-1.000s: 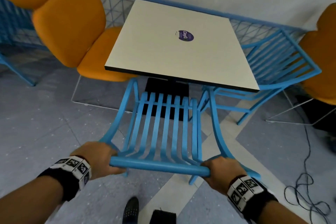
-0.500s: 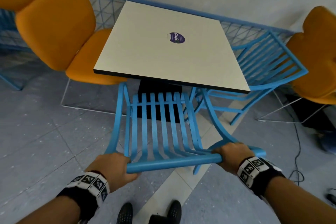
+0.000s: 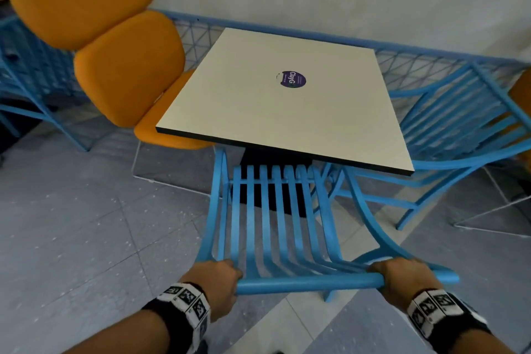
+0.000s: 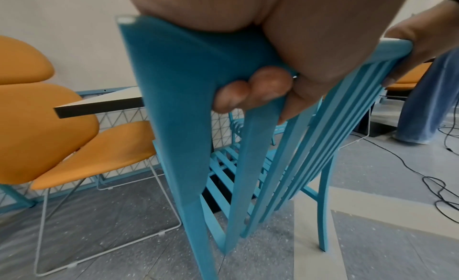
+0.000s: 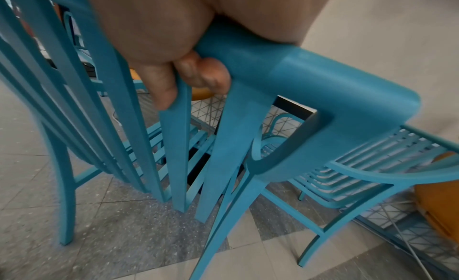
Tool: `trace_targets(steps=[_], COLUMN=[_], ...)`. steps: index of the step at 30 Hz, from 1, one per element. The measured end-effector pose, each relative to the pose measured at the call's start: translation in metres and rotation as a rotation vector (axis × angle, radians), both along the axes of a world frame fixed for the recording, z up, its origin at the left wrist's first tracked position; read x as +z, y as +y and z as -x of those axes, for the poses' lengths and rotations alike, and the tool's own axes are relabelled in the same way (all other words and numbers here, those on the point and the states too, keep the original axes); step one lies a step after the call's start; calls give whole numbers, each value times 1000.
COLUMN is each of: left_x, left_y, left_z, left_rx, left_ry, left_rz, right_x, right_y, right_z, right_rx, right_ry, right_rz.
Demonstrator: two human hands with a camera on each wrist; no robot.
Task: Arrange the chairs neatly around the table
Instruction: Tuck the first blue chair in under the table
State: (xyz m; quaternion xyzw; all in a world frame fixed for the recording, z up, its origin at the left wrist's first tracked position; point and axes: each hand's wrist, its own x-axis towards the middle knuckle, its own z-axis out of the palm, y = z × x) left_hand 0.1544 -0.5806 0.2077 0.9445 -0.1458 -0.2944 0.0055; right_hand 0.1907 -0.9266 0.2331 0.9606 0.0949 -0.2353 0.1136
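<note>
While both hands, left hand (image 3: 217, 282) and right hand (image 3: 402, 274), grip the blue chair (image 3: 275, 224) top rail, tabletop (image 3: 281, 112) sits ahead of them

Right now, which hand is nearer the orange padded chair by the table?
Left. The left hand grips the blue slatted chair's top rail on the orange padded chair's side; the right hand grips the rail's far end.

Beyond the gripped top rail, the front of the blue chair (image 3: 275, 210) seat disappears under the table (image 3: 287, 112). Right of the grip, the second blue chair (image 3: 459, 129) is cut off by the picture's edge. Both palms are hidden against the rail; wrist views blur nearby.
</note>
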Motion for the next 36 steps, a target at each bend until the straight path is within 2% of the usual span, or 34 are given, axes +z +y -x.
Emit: trace_targets(steps=[6,12,22,36], left_x=[7,10,4,3], left_y=[-35,-35,37,115], left_z=[-4,-20,-68,-119], left_rx=[-17,-22,9,-115], left_ry=[26,-22,-67,-30], left_rz=[-21,-19,-41,-89], right_x=[0,-2,-17,-23], right_y=[-28,-31,28,108], right_z=[-9,-19,-38,-40], right_rx=[-2,-19,-16,-170], right_ry=[-5,-2,-44,-28], right_rz=[-9,-56,-67,-77])
